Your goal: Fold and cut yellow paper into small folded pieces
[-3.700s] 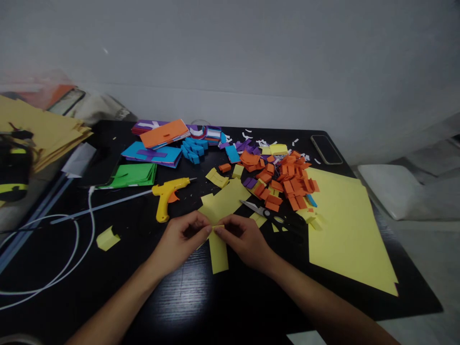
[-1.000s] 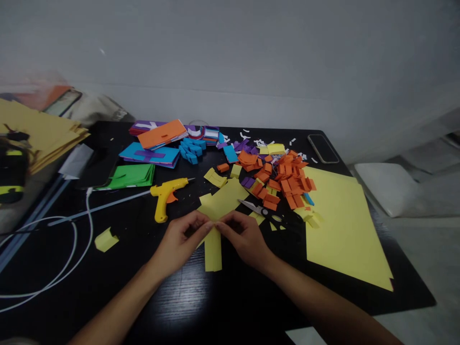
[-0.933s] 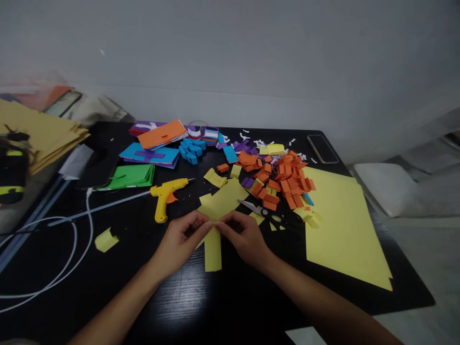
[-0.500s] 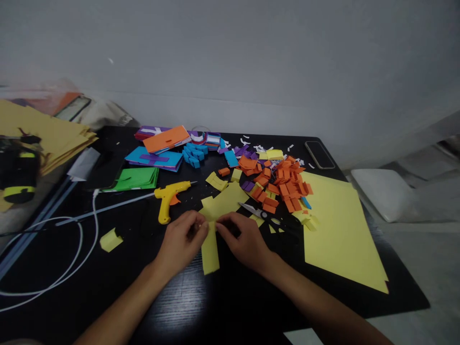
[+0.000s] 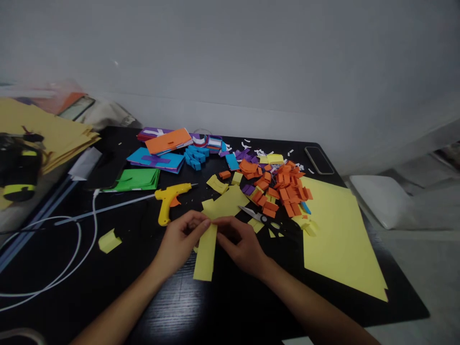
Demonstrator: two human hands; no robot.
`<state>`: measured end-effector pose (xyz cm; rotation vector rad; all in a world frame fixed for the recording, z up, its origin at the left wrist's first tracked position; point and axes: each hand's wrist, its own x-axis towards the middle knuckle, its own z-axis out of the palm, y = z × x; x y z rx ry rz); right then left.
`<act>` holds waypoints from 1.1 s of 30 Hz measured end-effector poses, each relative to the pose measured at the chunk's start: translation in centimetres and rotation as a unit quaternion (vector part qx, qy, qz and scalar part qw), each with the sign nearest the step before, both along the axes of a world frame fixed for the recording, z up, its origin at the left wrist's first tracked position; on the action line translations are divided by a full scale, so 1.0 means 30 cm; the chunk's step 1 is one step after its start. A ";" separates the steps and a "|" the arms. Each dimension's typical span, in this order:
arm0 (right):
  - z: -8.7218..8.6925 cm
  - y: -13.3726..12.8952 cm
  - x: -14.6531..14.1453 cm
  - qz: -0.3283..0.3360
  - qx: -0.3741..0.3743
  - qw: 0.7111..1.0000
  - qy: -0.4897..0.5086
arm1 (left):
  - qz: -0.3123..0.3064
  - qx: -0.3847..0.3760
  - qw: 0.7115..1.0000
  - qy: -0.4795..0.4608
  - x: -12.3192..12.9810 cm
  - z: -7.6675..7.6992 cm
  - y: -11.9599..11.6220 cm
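Observation:
Between my two hands is a yellow paper strip [image 5: 205,254], its lower end pointing toward me. My left hand [image 5: 183,238] pinches its upper left edge between thumb and fingers. From the other side, my right hand [image 5: 244,244] touches the strip's top right corner with bent fingers. More yellow paper [image 5: 230,201] lies just beyond my fingertips. Black-handled scissors [image 5: 264,219] rest beyond my right hand, partly over small yellow scraps. A yellow glue gun [image 5: 167,203] lies on its side beyond my left hand.
On the black table [image 5: 143,239] are orange folded pieces [image 5: 287,187], green paper [image 5: 138,179], blue folded pieces [image 5: 195,156], large yellow sheets [image 5: 338,235] and a phone [image 5: 319,160]. A white cable [image 5: 96,225] curves at the left, near a folded yellow piece [image 5: 109,241].
The yellow strip's lower end has swung slightly left and toward me. My right fingers have shifted onto its top edge. The view has moved slightly.

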<state>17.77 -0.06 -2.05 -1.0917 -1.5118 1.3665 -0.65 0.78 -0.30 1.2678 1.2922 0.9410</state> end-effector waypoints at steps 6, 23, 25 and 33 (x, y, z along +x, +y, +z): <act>-0.007 0.012 0.019 -0.043 -0.061 0.996 0.046 | -0.027 -0.003 0.999 -0.044 -0.003 0.017 -0.003; -0.011 0.008 0.013 -0.057 -0.089 0.989 0.100 | -0.048 0.062 0.997 0.010 -0.030 -0.039 -0.015; -0.011 0.010 0.013 -0.060 -0.086 0.989 0.102 | -0.047 0.070 0.996 0.011 -0.032 -0.038 -0.014; -0.001 0.011 0.017 -0.055 -0.080 0.989 0.114 | -0.038 0.095 0.995 -0.008 -0.030 -0.022 -0.008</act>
